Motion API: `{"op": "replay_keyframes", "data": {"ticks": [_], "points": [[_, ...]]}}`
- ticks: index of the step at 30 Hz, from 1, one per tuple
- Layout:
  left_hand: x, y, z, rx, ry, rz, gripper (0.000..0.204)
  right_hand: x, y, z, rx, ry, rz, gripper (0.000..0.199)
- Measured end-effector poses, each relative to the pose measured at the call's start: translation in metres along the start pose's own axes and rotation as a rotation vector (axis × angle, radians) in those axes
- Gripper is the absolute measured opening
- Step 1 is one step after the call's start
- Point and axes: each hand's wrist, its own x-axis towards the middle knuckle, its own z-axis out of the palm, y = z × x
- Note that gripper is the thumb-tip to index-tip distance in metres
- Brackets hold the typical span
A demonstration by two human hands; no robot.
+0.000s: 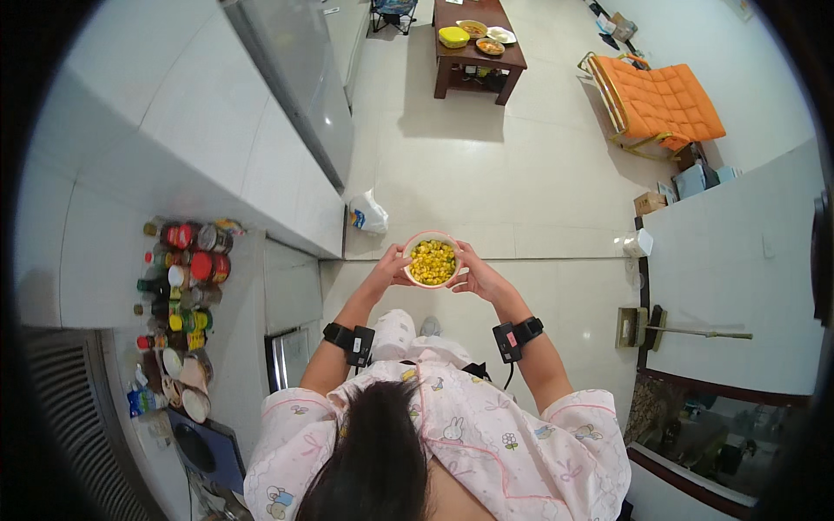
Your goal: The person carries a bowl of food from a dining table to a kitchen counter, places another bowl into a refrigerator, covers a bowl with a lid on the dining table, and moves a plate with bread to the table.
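Observation:
Out in front of my body, both hands carry a round bowl with a pale pink rim (419,235). Yellow corn kernels (433,260) mixed with bits of green fill it. My left hand (390,266) grips the bowl's left side, its thumb at the rim. On the opposite side, my right hand (474,270) holds the wall with its fingers curled round. The bowl looks level, held above the tiled floor. Its underside is hidden from view.
Ahead stands a dark wooden table (486,54) with several dishes. A white plastic bag (370,213) sits on the floor by the cabinet at left. Jars and bottles (187,273) crowd the left counter. An orange cushioned chair (665,100) and a broom (695,331) are to the right.

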Motion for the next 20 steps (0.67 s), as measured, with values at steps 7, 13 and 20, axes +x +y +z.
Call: {"op": "replay_keyframes", "data": {"ticks": [7, 13, 20], "points": [[0.192, 0.119, 0.027, 0.153, -0.041, 0.001, 0.035, 0.078, -0.153, -0.107, 0.005, 0.053, -0.071, 0.052], [0.368, 0.249, 0.022, 0.095, -0.135, -0.019, 0.031, 0.176, -0.290, -0.192, 0.125, 0.102, -0.095, 0.050], [0.508, 0.383, 0.012, 0.296, -0.228, 0.072, 0.034, 0.252, -0.453, -0.241, 0.128, 0.134, -0.178, 0.052]]}}
